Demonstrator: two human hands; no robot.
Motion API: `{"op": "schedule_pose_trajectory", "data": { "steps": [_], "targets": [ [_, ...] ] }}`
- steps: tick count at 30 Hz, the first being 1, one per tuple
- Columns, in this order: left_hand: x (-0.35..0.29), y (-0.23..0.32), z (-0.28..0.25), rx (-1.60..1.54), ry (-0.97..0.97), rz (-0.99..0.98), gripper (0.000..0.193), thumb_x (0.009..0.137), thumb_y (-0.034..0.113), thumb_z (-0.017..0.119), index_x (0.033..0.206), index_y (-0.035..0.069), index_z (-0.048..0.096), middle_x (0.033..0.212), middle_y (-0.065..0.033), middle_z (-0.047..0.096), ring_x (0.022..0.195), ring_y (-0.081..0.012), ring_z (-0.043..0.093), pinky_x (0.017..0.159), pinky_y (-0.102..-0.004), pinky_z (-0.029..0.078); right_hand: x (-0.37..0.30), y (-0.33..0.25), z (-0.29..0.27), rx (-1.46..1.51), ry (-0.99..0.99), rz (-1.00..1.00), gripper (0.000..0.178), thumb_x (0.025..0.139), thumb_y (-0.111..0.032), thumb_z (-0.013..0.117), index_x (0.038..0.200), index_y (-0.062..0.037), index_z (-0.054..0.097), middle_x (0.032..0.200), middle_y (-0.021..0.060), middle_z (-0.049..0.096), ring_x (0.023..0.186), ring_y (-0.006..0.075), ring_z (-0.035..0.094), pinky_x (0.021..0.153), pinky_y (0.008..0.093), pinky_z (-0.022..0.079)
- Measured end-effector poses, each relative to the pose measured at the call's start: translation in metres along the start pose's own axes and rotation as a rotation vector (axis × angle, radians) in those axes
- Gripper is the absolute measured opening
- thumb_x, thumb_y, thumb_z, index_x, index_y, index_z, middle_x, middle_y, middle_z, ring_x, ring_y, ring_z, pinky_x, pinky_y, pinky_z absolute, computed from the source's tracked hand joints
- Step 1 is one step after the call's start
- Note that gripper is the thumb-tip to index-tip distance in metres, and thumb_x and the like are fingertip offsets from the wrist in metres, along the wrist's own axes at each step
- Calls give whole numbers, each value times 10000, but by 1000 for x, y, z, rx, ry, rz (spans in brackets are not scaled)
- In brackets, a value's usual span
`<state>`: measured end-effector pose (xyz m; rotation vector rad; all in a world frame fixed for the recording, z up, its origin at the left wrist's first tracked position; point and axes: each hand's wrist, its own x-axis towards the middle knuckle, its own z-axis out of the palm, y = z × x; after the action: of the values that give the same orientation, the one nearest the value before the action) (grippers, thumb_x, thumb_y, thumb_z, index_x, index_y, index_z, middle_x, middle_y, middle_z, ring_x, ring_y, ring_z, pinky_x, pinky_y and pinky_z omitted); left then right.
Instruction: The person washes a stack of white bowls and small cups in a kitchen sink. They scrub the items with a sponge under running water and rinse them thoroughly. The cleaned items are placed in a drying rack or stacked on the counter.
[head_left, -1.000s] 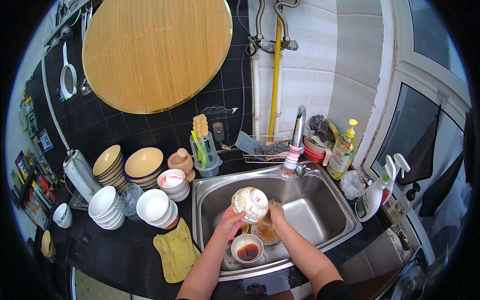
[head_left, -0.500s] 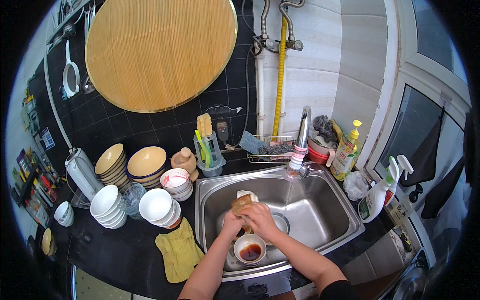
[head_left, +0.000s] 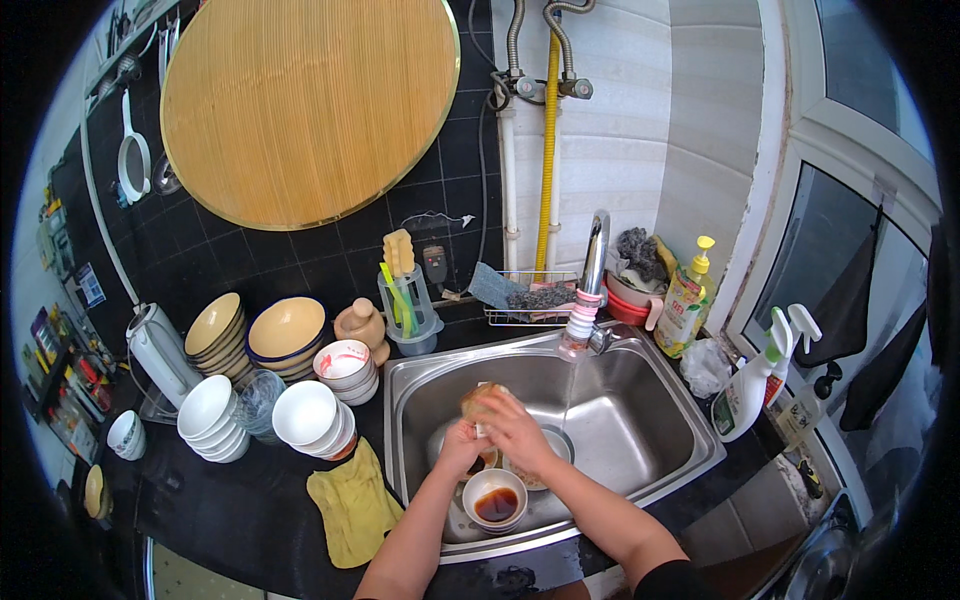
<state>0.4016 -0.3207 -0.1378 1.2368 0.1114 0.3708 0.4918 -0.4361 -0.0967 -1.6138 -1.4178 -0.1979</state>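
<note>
Over the left part of the steel sink, my left hand and my right hand are closed together around a soft-looking tan and white thing. Whether it is a cloth or a sponge I cannot tell, since my fingers cover most of it. Just below my hands, a white bowl with dark brown liquid stands at the sink's near side. Other dishes beneath my hands are partly hidden. A thin stream of water falls from the faucet, to the right of my hands.
Stacked white bowls, cream bowls and a yellow cloth lie left of the sink. Behind it are a utensil holder and a wire rack. A soap bottle and a spray bottle stand to the right.
My right hand has shifted over the tan and white thing and covers more of it. Both hands remain above the sink's left part. The view has shifted slightly.
</note>
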Motion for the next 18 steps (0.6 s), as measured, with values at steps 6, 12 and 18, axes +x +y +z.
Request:
{"op": "schedule_pose_trajectory", "data": {
  "steps": [6, 12, 18],
  "targets": [
    [-6, 10, 8, 29, -77, -126, 319, 738, -55, 623, 1037, 22, 546, 965, -45, 620, 856, -111, 595, 753, -257, 482, 10, 12, -8, 278, 99, 288, 274, 852, -174, 487, 1085, -68, 587, 1110, 125, 567, 1059, 312, 510, 917, 318, 381],
    [-7, 24, 15, -340, -37, -32, 397, 779, -5, 593, 1156, 19, 468, 1108, -102, 571, 1010, -186, 560, 891, -319, 433, -13, 61, 2, 841, 261, 877, 458, 926, -373, 400, 1171, 5, 486, 1023, 68, 571, 922, 134, 535, 816, 251, 415],
    [3, 21, -1, -536, 190, 126, 379, 819, 14, 551, 1181, 28, 440, 1167, -105, 530, 1066, -208, 528, 928, -351, 413, -23, 17, 45, 471, 27, 504, 648, 920, -332, 370, 1387, -7, 59, 1407, 269, 136, 1334, 309, 106, 1067, 385, 121]
  ]
}}
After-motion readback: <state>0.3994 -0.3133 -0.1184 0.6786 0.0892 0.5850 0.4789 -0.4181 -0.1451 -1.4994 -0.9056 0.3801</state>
